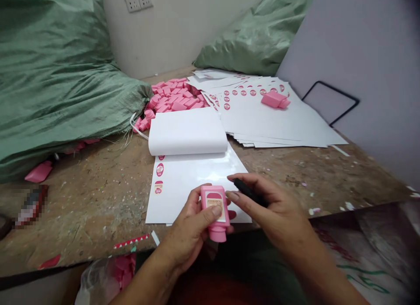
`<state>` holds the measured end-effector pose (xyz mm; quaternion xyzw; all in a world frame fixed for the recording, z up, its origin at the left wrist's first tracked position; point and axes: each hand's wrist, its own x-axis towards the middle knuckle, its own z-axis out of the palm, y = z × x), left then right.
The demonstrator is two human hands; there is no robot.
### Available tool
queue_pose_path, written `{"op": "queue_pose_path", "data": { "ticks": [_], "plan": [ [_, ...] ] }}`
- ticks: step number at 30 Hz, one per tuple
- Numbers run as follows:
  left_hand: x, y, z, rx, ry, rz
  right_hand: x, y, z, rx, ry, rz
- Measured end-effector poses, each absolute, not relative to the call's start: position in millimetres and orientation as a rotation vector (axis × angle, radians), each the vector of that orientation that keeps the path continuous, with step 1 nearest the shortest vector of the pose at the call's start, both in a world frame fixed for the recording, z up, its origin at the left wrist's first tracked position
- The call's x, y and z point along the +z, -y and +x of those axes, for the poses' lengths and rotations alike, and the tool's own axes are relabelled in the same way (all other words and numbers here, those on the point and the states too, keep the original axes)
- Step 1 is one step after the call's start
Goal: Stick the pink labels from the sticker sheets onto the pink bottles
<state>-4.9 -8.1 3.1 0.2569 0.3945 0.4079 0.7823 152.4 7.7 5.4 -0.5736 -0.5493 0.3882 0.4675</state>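
Observation:
My left hand (197, 222) is closed round a small pink plastic bottle (218, 233), its neck pointing down toward me. A label (214, 200) in pink, white and tan sits on the bottle's face, with my left thumb pressed over it. Just right of the bottle, my right hand (272, 204) grips a slim black pen-like tool (249, 192); its exact kind is hidden by my fingers. Beneath both hands lies a white sticker sheet (193, 173) with a few pink labels along its left side. Its upper part is curled over.
Pink bottles (179, 97) are heaped at the back, beside a large green sack (65, 77). A stack of sticker sheets (262, 125) lies at the right with one pink bottle (274, 100) on top. Scissors (31, 206) rest near the left edge. Another green sack (249, 38) stands behind.

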Motion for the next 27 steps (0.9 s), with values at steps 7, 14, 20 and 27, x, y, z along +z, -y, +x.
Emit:
{"op": "queue_pose_path", "data": {
  "ticks": [7, 14, 20, 27],
  "plan": [
    [7, 12, -6, 0.856, -0.830, 0.516, 2, -18, 143, 1.256, 1.294, -1.257],
    [0, 10, -13, 0.946, -0.731, 0.358, -9, -15, 147, 1.134, 1.203, -1.296],
    [3, 15, -25, 1.008, -0.800, 0.354, -14, -4, 154, 1.108, 1.289, -1.369],
    [24, 87, -147, 0.661, -1.522, 0.872, -18, 8, 184, 0.780, 1.636, -1.482]
  ]
}}
